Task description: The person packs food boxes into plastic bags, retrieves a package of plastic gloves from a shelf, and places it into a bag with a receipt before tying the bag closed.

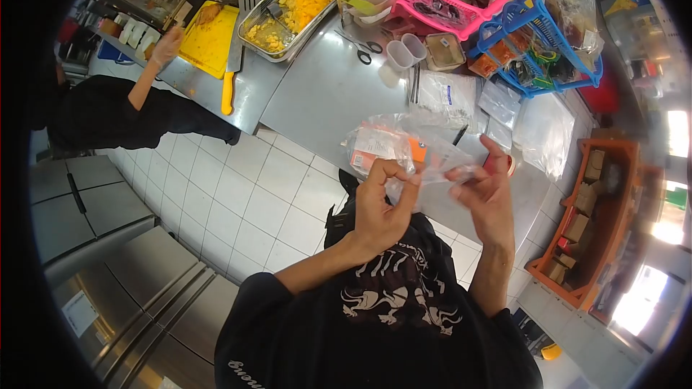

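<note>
Hands in apparent pinch on clear plastic

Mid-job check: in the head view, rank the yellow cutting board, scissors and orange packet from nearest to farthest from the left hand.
1. Orange packet: just beyond the left hand.
2. Scissors: ahead, farther across the table.
3. Yellow cutting board: ahead and well to the left.

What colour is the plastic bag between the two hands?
The plastic bag is clear and colourless; the head view, the only one, shows it best.
</note>
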A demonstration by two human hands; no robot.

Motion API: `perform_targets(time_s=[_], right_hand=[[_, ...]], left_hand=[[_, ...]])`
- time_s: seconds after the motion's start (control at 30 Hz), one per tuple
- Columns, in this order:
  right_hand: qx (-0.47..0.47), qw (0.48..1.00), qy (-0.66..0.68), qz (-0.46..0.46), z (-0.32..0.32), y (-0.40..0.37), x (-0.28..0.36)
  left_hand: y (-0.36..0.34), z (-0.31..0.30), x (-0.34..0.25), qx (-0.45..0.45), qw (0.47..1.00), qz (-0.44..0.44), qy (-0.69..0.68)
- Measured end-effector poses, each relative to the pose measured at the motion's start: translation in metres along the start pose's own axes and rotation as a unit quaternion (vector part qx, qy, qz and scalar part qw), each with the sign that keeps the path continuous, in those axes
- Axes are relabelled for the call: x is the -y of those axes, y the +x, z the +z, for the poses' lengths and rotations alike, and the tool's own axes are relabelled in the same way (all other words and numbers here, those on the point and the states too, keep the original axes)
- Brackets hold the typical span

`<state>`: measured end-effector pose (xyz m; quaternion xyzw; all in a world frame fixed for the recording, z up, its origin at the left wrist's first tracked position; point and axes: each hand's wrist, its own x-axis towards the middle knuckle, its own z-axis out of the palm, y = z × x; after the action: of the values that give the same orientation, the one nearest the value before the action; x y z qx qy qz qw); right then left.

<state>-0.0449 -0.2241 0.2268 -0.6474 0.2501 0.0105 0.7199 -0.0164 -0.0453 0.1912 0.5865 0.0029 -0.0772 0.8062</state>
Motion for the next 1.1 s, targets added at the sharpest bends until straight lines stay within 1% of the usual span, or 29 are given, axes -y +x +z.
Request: perform_targets(time_s=[0.03, 0.07, 0.1, 0.13, 0.17, 0.2, 0.23, 0.27, 0.33, 0.37, 0.4, 0.43, 0.47, 0.53, 0.57, 0.6, 0.63, 0.67, 0.7, 0.73, 0.77, 0.83, 0.87, 0.9, 0.93, 0.97, 1.0, 1.07, 1.1], right_hand=[[0.084, 0.993, -0.019, -0.075, 0.009, -0.003, 0.000], [0.170, 0.973, -0.039, -0.149, 0.020, -0.005, -0.001], [0.131, 0.977, -0.072, -0.153, 0.034, -0.007, -0.003], [0.141, 0.975, -0.072, -0.153, 0.038, -0.005, -0.010], [0.079, 0.978, -0.094, -0.170, 0.040, -0.003, -0.024], [0.016, 0.976, -0.117, -0.186, 0.044, -0.002, -0.032], [-0.023, 0.969, -0.141, -0.200, 0.055, -0.006, -0.021], [-0.016, 0.969, -0.148, -0.197, 0.060, -0.007, -0.019], [-0.110, 0.980, -0.086, -0.145, 0.065, -0.007, -0.018], [-0.117, 0.983, -0.076, -0.116, 0.061, -0.007, -0.018], [-0.111, 0.983, -0.087, -0.114, 0.062, -0.009, -0.016], [-0.102, 0.980, -0.128, -0.111, 0.064, -0.011, -0.011], [-0.093, 0.976, -0.170, -0.104, 0.067, -0.015, -0.007], [-0.067, 0.973, -0.199, -0.095, 0.084, -0.022, -0.004], [-0.054, 0.968, -0.238, -0.053, 0.094, -0.025, -0.003], [-0.043, 0.960, -0.278, -0.009, 0.103, -0.030, -0.004], [-0.028, 0.964, -0.264, 0.014, 0.111, -0.033, -0.007], [-0.012, 0.955, -0.293, 0.037, 0.114, -0.037, -0.012], [0.013, 0.947, -0.319, 0.042, 0.120, -0.040, -0.013], [0.039, 0.937, -0.344, 0.050, 0.124, -0.041, -0.013], [0.041, 0.934, -0.351, 0.056, 0.125, -0.039, -0.012], [0.110, 0.910, -0.398, 0.032, 0.122, -0.032, -0.007], [0.110, 0.909, -0.402, 0.035, 0.113, -0.031, -0.002], [0.095, 0.852, -0.515, 0.005, 0.099, -0.032, 0.006], [0.081, 0.780, -0.620, -0.024, 0.087, -0.030, 0.014], [0.045, 0.802, -0.594, -0.047, 0.085, -0.017, 0.023], [0.045, 0.800, -0.596, -0.046, 0.084, -0.007, 0.022], [0.011, 0.709, -0.684, -0.171, 0.078, 0.014, 0.004], [0.024, 0.720, -0.662, -0.205, 0.072, 0.030, -0.021]], left_hand=[[0.000, 0.005, -0.001, 0.000, 1.000, 0.002, 0.001], [0.001, 0.009, -0.002, 0.043, 0.996, 0.066, 0.050], [0.002, 0.012, -0.005, 0.082, 0.983, 0.129, 0.101], [0.006, 0.014, -0.013, 0.073, 0.983, 0.131, 0.103], [0.010, 0.016, -0.025, 0.144, 0.951, 0.178, 0.207], [0.012, 0.016, -0.030, 0.213, 0.902, 0.218, 0.307], [0.015, 0.011, -0.023, 0.232, 0.904, 0.207, 0.295], [0.017, 0.004, -0.019, 0.224, 0.907, 0.204, 0.292], [0.028, -0.018, -0.015, 0.186, 0.916, 0.266, 0.234], [0.034, -0.033, -0.007, 0.175, 0.921, 0.263, 0.228], [0.041, -0.052, 0.008, 0.196, 0.917, 0.228, 0.262], [0.048, -0.066, 0.025, 0.218, 0.910, 0.195, 0.293], [0.053, -0.070, 0.041, 0.211, 0.915, 0.191, 0.285], [0.057, -0.068, 0.081, 0.317, 0.858, 0.157, 0.372], [0.057, -0.057, 0.130, 0.234, 0.854, 0.250, 0.392], [0.057, -0.053, 0.141, 0.230, 0.861, 0.244, 0.384], [0.058, -0.050, 0.147, 0.219, 0.875, 0.224, 0.370], [0.062, -0.048, 0.150, 0.206, 0.887, 0.206, 0.359], [0.064, -0.046, 0.151, 0.175, 0.862, 0.258, 0.398], [0.063, -0.045, 0.155, 0.170, 0.867, 0.253, 0.394], [0.060, -0.044, 0.159, 0.177, 0.873, 0.257, 0.375], [0.060, -0.043, 0.164, 0.183, 0.879, 0.262, 0.354], [0.060, -0.042, 0.165, 0.194, 0.883, 0.252, 0.344], [0.060, -0.042, 0.165, 0.206, 0.887, 0.242, 0.335], [0.059, -0.040, 0.167, 0.206, 0.889, 0.241, 0.331], [0.058, -0.037, 0.168, 0.192, 0.889, 0.239, 0.340], [0.058, -0.036, 0.169, 0.178, 0.888, 0.238, 0.350], [0.056, -0.035, 0.170, 0.183, 0.888, 0.228, 0.355], [0.056, -0.035, 0.171, 0.190, 0.886, 0.221, 0.362]])
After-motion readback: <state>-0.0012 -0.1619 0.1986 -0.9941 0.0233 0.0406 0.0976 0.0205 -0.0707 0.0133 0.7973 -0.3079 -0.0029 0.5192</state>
